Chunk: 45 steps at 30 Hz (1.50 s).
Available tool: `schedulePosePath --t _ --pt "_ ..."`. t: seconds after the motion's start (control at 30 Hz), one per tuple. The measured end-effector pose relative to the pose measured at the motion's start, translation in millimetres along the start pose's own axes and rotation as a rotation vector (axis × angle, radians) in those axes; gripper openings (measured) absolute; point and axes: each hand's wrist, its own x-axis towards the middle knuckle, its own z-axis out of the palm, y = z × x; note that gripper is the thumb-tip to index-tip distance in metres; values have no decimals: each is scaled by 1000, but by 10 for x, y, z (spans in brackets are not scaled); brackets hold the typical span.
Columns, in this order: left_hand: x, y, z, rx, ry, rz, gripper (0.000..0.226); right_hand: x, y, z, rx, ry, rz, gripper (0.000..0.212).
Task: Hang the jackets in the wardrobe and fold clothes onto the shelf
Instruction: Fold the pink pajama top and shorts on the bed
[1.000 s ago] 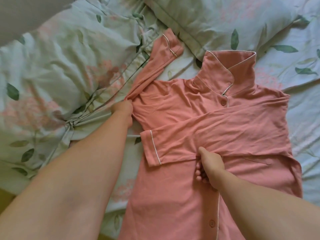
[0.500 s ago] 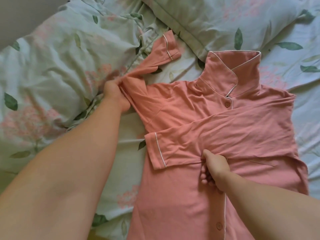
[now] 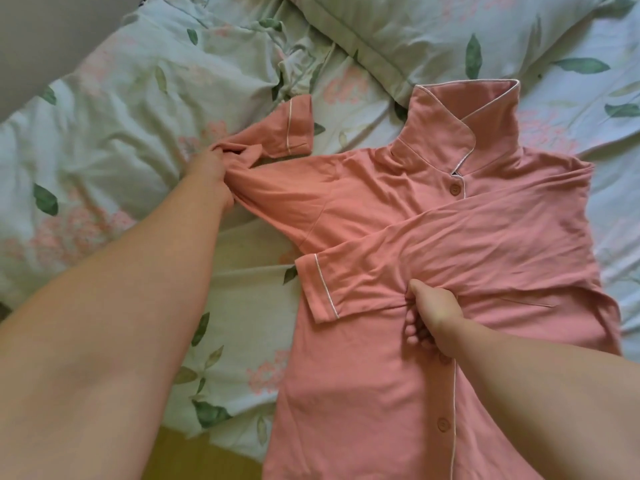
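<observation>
While both hands are on it, the pink shirt (image 3: pixel 363 393) lies front up on the floral bedding (image 3: pixel 121 116). It is buttoned, with the collar (image 3: pixel 460 109) at the far end just beside the pillow (image 3: pixel 398 29) and the hem running out of view at the near edge.

- Long axis: near to far, leaning a little rightward toward the collar.
- Folded sleeve (image 3: pixel 433 258): laid across the chest from the right, cuff pointing left.
- Right hand (image 3: pixel 433 317): at the shirt's middle, thumb on top and fingers curled under, pinching the lower edge of the folded sleeve and pinning it down.
- Unfolded sleeve (image 3: pixel 277 136): juts out leftward and away from the body panel, bunched at the shoulder, cuff resting on the bedding.
- Left hand (image 3: pixel 211 174): fingers closed round the bunched cloth of the unfolded sleeve, at the shirt's left edge.
- Governing relation: the unfolded sleeve lies left of the shirt's axis, so the fold likely travels rightward, across the chest and over the folded sleeve. The left hand is the nearer one and already has hold of it, while the right hand serves as anchor.
- Progress, as judged: one sleeve folded and one pending. The shelf is not in view.
</observation>
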Motion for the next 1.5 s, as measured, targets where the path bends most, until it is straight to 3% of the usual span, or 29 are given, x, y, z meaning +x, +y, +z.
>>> schedulePosePath --t 0.1,0.2,0.27,0.33,0.43,0.53,0.63,0.7,0.8,0.87,0.93,1.0,1.13,1.23,1.3,1.37,1.43,1.5 --pt "-81 -4 145 -29 187 198 40 -16 4 -2 1 1 -2 30" --pt "-649 -191 545 225 267 668 39 -45 15 -18 7 -4 -13 28" --pt "-1009 -485 781 365 77 1025 36 -57 23 -33 13 -10 -32 26" --pt "-1182 -892 944 650 -127 1316 34 -60 49 -52 22 -27 -55 25" --pt "-1349 -1439 1021 1074 -306 1476 38 -38 105 -107 47 -84 -79 28" --pt "-1404 -1815 881 1213 -300 1481 49 -30 183 -211 99 -181 -85 39" --pt "-1338 -2019 630 1249 -112 1382 54 -53 269 -337 148 -208 -178 42" --pt "-1327 -2101 507 1273 6 1289 51 -15 328 -411 -30 10 -387 39" --pt "-1300 -2123 409 1279 146 1128 32 3 326 -490 -362 480 -680 16" --pt "-1322 -2071 425 1289 163 941 21 8 230 -524 -467 576 -803 48" --pt "-1344 -2027 503 1377 130 821 24 -12 37 -576 -667 581 -898 80" --pt "-1399 -1977 604 1471 102 798 35 -36 -193 -637 -926 547 -982 90" --pt "-1437 -1923 780 1418 -25 663 44 -30 -410 -736 -1313 536 -1222 45" --pt "-1410 -1927 825 1242 -25 553 50 -97 -307 -800 -1420 502 -1294 37" --pt "-1387 -1926 813 1138 8 577 52 -138 -245 -865 -1402 528 -1270 38" --pt "-1382 -1939 782 1163 30 794 48 -204 -202 -887 -1235 573 -1247 40" --pt "-1348 -1987 772 1300 -8 1021 43 -255 -168 -888 -1002 603 -1244 35" --pt "-1276 -2023 829 1434 -123 1054 45 -268 -144 -863 -928 671 -1289 33"
